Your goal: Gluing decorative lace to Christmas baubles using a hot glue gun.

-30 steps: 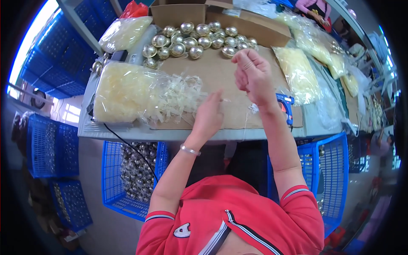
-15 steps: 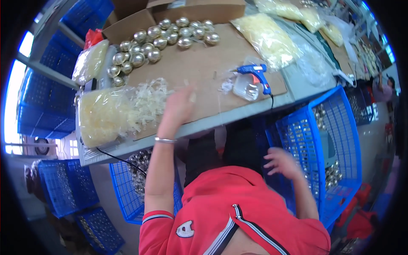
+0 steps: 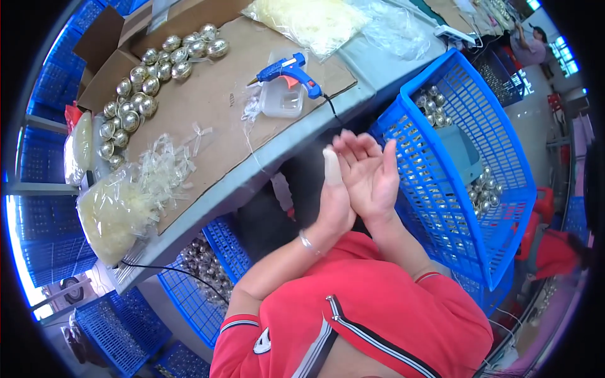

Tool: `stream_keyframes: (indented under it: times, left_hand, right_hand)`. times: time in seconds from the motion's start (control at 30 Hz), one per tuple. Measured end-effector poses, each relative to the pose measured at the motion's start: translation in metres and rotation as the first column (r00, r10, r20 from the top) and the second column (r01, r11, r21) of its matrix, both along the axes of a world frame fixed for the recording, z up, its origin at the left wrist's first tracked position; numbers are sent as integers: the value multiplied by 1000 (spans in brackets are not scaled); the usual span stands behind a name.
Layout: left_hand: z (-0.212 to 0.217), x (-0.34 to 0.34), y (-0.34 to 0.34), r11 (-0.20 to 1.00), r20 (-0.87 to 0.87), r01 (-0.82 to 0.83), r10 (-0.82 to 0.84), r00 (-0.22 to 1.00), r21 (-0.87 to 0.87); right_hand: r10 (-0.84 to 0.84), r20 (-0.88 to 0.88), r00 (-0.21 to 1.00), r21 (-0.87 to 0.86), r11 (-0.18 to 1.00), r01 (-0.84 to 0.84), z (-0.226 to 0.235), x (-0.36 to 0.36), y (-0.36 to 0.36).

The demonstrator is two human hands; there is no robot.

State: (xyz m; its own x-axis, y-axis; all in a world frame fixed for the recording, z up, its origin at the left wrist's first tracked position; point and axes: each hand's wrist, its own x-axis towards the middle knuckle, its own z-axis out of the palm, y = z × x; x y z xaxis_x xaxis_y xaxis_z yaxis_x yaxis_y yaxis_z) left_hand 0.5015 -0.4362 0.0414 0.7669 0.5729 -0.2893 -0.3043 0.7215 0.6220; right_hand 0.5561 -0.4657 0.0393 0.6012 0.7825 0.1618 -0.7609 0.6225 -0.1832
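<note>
Off the table's front edge, my two hands are together with their wrists side by side. My right hand [image 3: 370, 183] is palm up, its fingers and thumb stretched out, and nothing shows in the palm. Against it, my left hand [image 3: 335, 203] has its thumb extended, with a pale cover on it; its other fingers are largely hidden. Nearest on the table are a blue glue gun [image 3: 288, 71] and a clear plastic tub [image 3: 282, 101] under it. Clear ribbon bows [image 3: 162, 165] are heaped farther left, and shiny pale-gold balls [image 3: 150, 85] cluster behind them on cardboard [image 3: 211, 82].
A blue crate [image 3: 463, 208] with shiny balls stands close at my right; another blue crate [image 3: 189, 293] is below the table at left. Bags of pale-yellow material [image 3: 309, 22] lie on the table. The glue gun's black cord [image 3: 331, 108] drops over the edge. Another person [image 3: 529, 47] is far right.
My left hand has left the cardboard beside the ribbon heap and come over to my right hand, which has risen to meet it. The whole view has turned toward the right.
</note>
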Motion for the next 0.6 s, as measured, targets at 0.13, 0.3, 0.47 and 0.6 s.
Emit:
stream_keyframes:
  times: [0.13, 0.3, 0.47, 0.6]
  left_hand:
    - [0, -15, -24, 939, 245, 310, -268, 932, -149]
    - [-41, -53, -16, -153, -490, 492, -533, 690, 857]
    - [-47, -44, 28, 731, 46, 672, -672, 739, -121]
    - [-65, -11, 46, 711, 565, 498, -171, 807, -496]
  right_hand:
    - [-142, 13, 990, 68, 988, 141, 16, 33, 24]
    - [-457, 212, 864, 80, 889, 450, 47, 106, 8]
    - [-268, 105, 958, 300, 927, 227, 78, 116, -36]
    - [-133, 663, 737, 4, 985, 175, 40, 22, -30]
